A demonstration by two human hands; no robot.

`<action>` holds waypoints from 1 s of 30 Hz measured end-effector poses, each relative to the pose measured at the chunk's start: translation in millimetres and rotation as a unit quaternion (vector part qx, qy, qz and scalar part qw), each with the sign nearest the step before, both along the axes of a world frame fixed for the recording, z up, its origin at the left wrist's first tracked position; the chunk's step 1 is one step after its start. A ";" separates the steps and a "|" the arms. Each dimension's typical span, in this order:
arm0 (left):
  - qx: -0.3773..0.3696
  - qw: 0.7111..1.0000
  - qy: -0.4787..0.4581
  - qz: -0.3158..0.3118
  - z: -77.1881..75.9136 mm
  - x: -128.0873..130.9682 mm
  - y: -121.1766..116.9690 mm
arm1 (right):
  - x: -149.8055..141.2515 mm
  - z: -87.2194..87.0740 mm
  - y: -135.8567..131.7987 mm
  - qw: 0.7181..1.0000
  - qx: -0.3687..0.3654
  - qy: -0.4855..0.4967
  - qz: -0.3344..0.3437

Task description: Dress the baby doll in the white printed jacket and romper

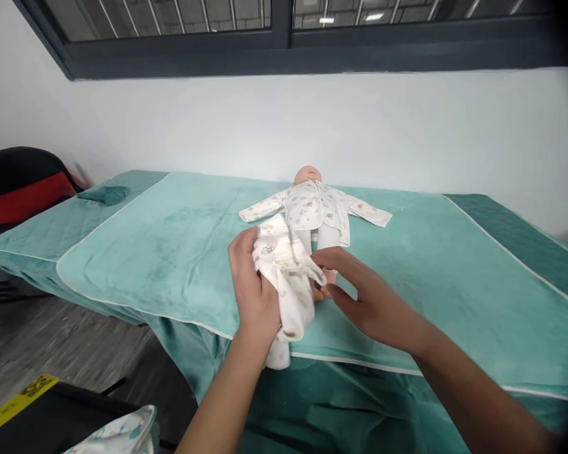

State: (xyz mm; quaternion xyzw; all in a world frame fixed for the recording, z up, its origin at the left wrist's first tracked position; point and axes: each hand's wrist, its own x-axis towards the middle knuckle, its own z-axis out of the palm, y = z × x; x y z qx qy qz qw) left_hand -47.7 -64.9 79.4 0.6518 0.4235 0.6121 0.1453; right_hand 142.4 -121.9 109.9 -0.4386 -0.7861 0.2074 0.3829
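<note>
A baby doll (307, 175) lies on its back on the bed, head toward the wall, arms spread. It wears a white printed long-sleeved shirt (315, 205), and its pale legs (329, 237) show below the hem. My left hand (255, 284) is closed around a bunched white printed baby garment (288, 271), held in front of the doll's legs. Its shape is too gathered to make out fully. My right hand (360, 293) pinches the garment's right edge between thumb and fingers, beside the doll's foot (329, 277), which is mostly hidden.
A green velvety cover (170, 252) with white piping spreads over the bed, hanging down in front. Beyond it are a white wall (194, 126) and a dark window frame (284, 57). A black and red chair (23, 189) stands left. A black surface with yellow tape (19, 403) and printed cloth (123, 435) lies lower left.
</note>
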 end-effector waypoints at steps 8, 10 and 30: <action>-0.001 0.999 0.003 -0.033 15.0 8.2 -3.2 | -14.5 -3.4 1.1 0.966 0.208 -0.072 -0.133; -0.034 0.998 -0.014 -0.059 16.8 10.5 -6.4 | -16.8 -6.3 7.5 0.961 0.198 -0.110 -0.160; -0.243 0.891 -0.096 -0.372 62.9 -5.7 24.3 | -15.2 72.7 62.4 0.981 -0.074 0.180 -0.012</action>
